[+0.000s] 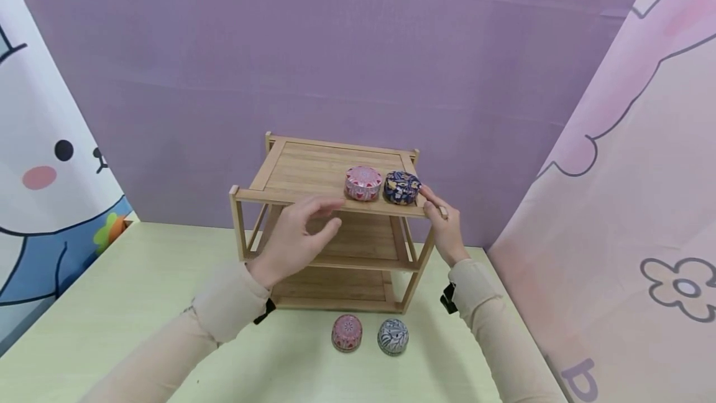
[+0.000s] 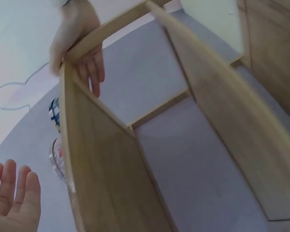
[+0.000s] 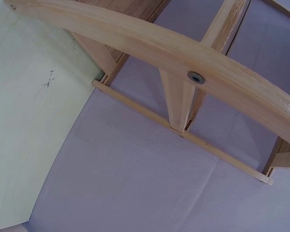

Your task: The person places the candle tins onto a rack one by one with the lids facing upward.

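On the front right of a wooden shelf rack's (image 1: 313,163) top board stand a pink patterned tin (image 1: 363,183) and a dark blue floral tin (image 1: 402,188), side by side. My right hand (image 1: 445,229) is at the rack's front right corner, a finger touching the blue tin's right side. In the left wrist view, the other fingers of this right hand (image 2: 79,41) extend fairly straight past the rack's edge. My left hand (image 1: 296,235) hovers before the top board, left of the pink tin, fingers apart and holding nothing. The right wrist view shows mainly the rack's side frame (image 3: 193,77).
Another pink tin (image 1: 347,333) and a grey-white leaf-patterned tin (image 1: 393,337) stand on the pale green table (image 1: 168,266) before the rack. A purple backdrop (image 1: 358,67) hangs behind. Printed cartoon panels (image 1: 632,204) flank both sides.
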Demonstrator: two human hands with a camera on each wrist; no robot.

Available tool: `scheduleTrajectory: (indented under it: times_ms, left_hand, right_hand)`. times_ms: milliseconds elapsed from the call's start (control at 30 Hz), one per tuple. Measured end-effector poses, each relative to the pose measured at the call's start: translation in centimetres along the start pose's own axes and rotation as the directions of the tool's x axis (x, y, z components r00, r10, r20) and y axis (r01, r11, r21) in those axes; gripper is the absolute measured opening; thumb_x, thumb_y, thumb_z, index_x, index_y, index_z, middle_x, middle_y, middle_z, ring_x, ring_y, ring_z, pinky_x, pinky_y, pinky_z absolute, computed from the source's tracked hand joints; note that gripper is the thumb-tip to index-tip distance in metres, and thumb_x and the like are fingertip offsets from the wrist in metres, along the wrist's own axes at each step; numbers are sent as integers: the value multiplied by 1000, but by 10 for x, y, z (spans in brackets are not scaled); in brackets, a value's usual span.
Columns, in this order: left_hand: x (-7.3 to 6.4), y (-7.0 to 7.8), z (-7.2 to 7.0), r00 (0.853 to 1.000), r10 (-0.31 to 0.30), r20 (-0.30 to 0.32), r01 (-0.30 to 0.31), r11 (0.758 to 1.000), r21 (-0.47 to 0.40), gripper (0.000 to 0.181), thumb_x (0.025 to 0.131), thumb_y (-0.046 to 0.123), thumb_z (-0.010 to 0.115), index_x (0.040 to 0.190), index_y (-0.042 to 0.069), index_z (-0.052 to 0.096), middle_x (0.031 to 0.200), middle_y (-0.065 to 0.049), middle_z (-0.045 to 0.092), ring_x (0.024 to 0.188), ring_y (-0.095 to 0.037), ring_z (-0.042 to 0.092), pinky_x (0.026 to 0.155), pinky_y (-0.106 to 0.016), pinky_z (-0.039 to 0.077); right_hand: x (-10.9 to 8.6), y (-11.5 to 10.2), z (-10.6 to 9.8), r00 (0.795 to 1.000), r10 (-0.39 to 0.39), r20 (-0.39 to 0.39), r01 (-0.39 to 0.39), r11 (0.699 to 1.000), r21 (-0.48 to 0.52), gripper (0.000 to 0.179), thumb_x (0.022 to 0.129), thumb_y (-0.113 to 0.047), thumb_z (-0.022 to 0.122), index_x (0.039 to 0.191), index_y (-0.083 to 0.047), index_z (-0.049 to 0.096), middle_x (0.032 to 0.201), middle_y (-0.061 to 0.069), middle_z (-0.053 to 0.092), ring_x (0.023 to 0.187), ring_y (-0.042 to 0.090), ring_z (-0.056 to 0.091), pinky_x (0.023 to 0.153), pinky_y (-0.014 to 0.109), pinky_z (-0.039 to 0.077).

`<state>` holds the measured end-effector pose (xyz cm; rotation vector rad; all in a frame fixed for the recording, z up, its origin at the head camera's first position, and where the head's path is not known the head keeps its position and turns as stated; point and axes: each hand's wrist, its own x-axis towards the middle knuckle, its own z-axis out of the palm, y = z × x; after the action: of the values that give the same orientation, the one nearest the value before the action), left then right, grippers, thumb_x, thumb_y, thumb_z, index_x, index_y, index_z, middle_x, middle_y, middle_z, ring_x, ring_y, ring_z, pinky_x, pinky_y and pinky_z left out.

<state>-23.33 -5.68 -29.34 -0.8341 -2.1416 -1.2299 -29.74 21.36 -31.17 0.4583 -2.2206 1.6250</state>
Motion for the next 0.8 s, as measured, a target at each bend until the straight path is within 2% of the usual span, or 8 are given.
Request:
scheduleTrajectory:
  times_ms: [133,300,533,733,800]
  left_hand:
    - [-14,-3,5,999,31,39,-32,999,26,26,84,7,61,109,7,61,110,-4,63,101,-15,58,89,-28,49]
    - [-31,-11,11,988,21,155,-29,998,49,26,84,10,62,110,11,61,111,-1,62,102,-13,58,88,-30,50]
    - [-48,-21,18,955,3,297,-27,997,76,27,86,15,61,112,10,60,111,3,61,105,-14,58,89,-32,50]
    - [-59,-27,24,921,-26,388,-28,991,132,29,86,20,60,114,13,58,114,4,60,107,-14,57,90,-31,49]
    - [-63,-30,26,906,-35,422,-38,986,163,30,86,21,60,115,13,58,115,3,60,108,-13,57,91,-30,49]
  right_hand:
    - [2,5,-1,1000,2,7,-2,1000,5,39,94,-15,42,131,-3,46,140,10,41,134,19,31,111,37,26]
    - [7,18,-3,1000,12,24,-13,1000,21,39,95,-20,43,132,-8,47,141,4,41,135,14,29,112,35,25]
    - [11,28,-3,1000,-4,22,4,1000,29,40,94,-26,44,132,-12,48,141,0,42,135,11,29,112,35,25]
    - [11,27,-3,1000,9,23,-9,1000,28,39,95,-19,43,132,-11,47,141,2,41,135,13,29,112,36,24]
    - [9,22,-2,1000,15,26,-16,1000,27,39,95,-16,42,132,-9,47,141,3,41,135,14,29,112,36,24]
